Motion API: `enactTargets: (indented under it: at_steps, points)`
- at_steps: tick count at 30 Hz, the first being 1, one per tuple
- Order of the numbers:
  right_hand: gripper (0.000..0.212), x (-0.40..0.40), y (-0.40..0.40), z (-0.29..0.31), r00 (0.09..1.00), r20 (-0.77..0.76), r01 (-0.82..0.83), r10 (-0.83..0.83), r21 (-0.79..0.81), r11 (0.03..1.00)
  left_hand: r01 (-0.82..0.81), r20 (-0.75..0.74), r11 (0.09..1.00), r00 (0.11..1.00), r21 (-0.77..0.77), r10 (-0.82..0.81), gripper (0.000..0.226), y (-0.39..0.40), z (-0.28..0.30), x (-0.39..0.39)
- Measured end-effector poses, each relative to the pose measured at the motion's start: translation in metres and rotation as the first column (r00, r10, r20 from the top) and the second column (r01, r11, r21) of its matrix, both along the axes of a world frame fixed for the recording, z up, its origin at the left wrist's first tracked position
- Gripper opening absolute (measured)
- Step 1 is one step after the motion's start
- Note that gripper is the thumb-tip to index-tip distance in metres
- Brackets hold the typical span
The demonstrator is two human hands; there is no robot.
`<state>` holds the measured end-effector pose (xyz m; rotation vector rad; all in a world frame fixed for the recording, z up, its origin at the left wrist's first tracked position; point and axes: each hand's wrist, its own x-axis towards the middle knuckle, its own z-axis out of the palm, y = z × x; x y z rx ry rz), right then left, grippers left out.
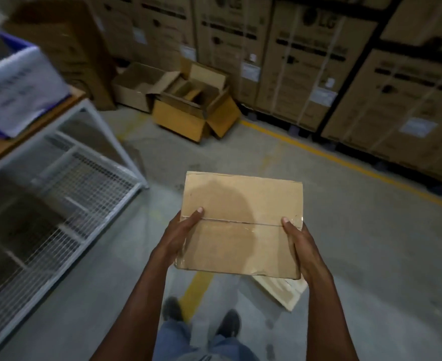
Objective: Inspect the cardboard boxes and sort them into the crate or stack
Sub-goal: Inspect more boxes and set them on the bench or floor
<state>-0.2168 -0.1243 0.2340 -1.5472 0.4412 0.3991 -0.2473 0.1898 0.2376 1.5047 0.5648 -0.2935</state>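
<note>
Risk: box (242,225) is carried only by side pressure, left hand (180,237) and right hand (299,243) clamped on opposite short edges, thumbs on top at the seam; whether fingers reach underneath is hidden. If the squeeze slackens, it probably drops onto the floor (344,217) below. Squeezing harder may buckle the dented near edge between the wrists.

Box: plain brown, flat top facing up, flaps taped shut along a centre seam running from thumb to thumb. Tape wrinkled at the right thumb. Held well above the floor.
</note>
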Motion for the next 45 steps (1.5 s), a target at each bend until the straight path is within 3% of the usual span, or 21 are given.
enactTargets:
  at_steps: [3,6,9,14,17,19,22,26,32,36,38,42,45]
  points:
    - [0.036,0.010,0.054,0.014,0.988,0.040,-0.150,0.149,0.007,0.989,-0.139,0.039,0.990,0.989,-0.033,0.140,0.053,0.045,0.020,-0.036]
    - [0.045,0.009,0.121,0.025,0.964,0.071,-0.258,0.257,0.001,0.966,-0.274,0.054,0.961,0.960,-0.038,0.276,0.053,0.098,0.032,-0.073]
    - [0.031,-0.002,0.195,0.030,0.932,0.090,-0.352,0.350,0.005,0.936,-0.379,0.057,0.924,0.923,-0.046,0.381,0.062,0.158,0.039,-0.117]
    - [0.055,-0.040,0.329,0.036,0.841,0.095,-0.537,0.533,0.012,0.844,-0.540,0.061,0.842,0.840,-0.017,0.540,0.048,0.260,0.053,-0.201]
    - [0.042,-0.068,0.413,0.037,0.788,0.129,-0.607,0.601,0.004,0.795,-0.619,0.052,0.786,0.785,0.013,0.617,0.059,0.327,0.056,-0.251]
    - [0.053,-0.088,0.465,0.038,0.755,0.134,-0.647,0.642,-0.008,0.762,-0.663,0.059,0.747,0.749,0.051,0.660,0.066,0.367,0.057,-0.283]
    - [0.066,-0.114,0.534,0.038,0.698,0.166,-0.704,0.697,-0.018,0.710,-0.729,0.092,0.681,0.685,0.069,0.723,0.048,0.415,0.064,-0.327]
    - [0.048,-0.141,0.612,0.044,0.626,0.173,-0.770,0.760,-0.017,0.638,-0.765,0.123,0.639,0.644,0.081,0.755,0.065,0.468,0.063,-0.374]
    - [0.065,-0.150,0.719,0.056,0.515,0.146,-0.849,0.845,-0.051,0.526,-0.802,0.164,0.597,0.593,0.030,0.788,0.068,0.542,0.071,-0.405]
    - [0.034,-0.144,0.794,0.063,0.450,0.160,-0.883,0.878,-0.068,0.465,-0.825,0.174,0.565,0.558,0.007,0.811,0.044,0.598,0.076,-0.407]
    - [0.038,-0.136,0.831,0.064,0.414,0.168,-0.899,0.895,-0.081,0.431,-0.837,0.173,0.547,0.538,-0.007,0.825,0.038,0.628,0.074,-0.403]
    - [0.043,-0.119,0.903,0.066,0.397,0.152,-0.905,0.905,-0.100,0.413,-0.873,0.181,0.484,0.467,-0.061,0.865,0.057,0.691,0.060,-0.390]
    - [0.041,-0.102,0.948,0.070,0.396,0.135,-0.900,0.908,-0.137,0.413,-0.867,0.197,0.496,0.480,-0.041,0.855,0.081,0.735,0.057,-0.377]
